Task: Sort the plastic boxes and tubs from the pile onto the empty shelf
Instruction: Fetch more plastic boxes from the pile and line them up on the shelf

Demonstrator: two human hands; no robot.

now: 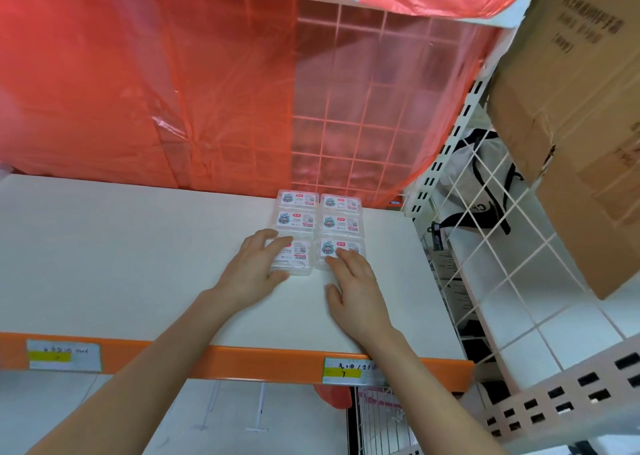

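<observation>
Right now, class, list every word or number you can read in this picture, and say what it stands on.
"7": yellow band of the right shelf tag; the handwriting above it is unreadable.
Left shelf tag: blurred.
Labels on the plastic boxes: too small.
Print on the cardboard carton: blurred.

Six clear plastic boxes [297,219] lie in two touching columns of three on the white shelf [121,246], just right of centre. The left hand [254,267] grips the near-left box [298,252], fingers over its lid, thumb at its near edge. The right hand [356,291] rests straight fingers on the near-right box [341,246]. A red plastic sheet [138,90] hangs at 11 o'clock, a cardboard box [571,108] at 2 o'clock
</observation>
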